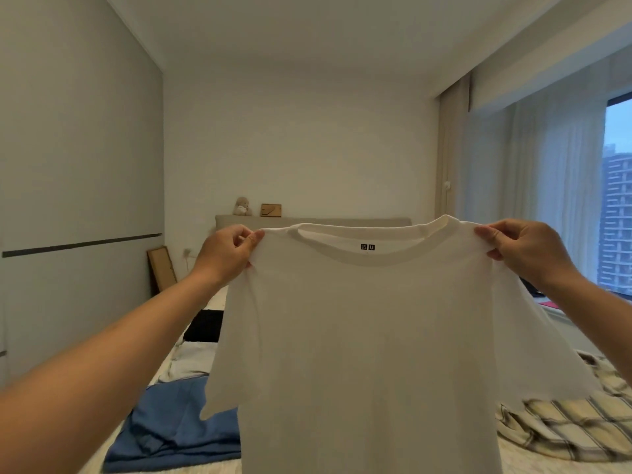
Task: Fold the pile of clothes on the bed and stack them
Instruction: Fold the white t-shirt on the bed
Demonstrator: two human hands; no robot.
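Note:
A white T-shirt [366, 336] hangs spread out in front of me, neck opening up and its label facing me. My left hand [224, 253] pinches its left shoulder and my right hand [523, 249] pinches its right shoulder, both raised above the bed. The shirt hides most of the bed behind it. On the bed to the lower left lies a blue garment [171, 429]. A cream checked garment [564, 425] lies crumpled at the lower right. A black piece [205, 325] and pale cloth [191, 360] lie farther back on the left.
The bed [99, 463] runs away from me to a beige headboard [307, 221], with a plush toy [242, 206] and a wooden box [271, 210] on the ledge. A frame [161, 268] leans on the left wall. Curtains and a window [615, 200] fill the right.

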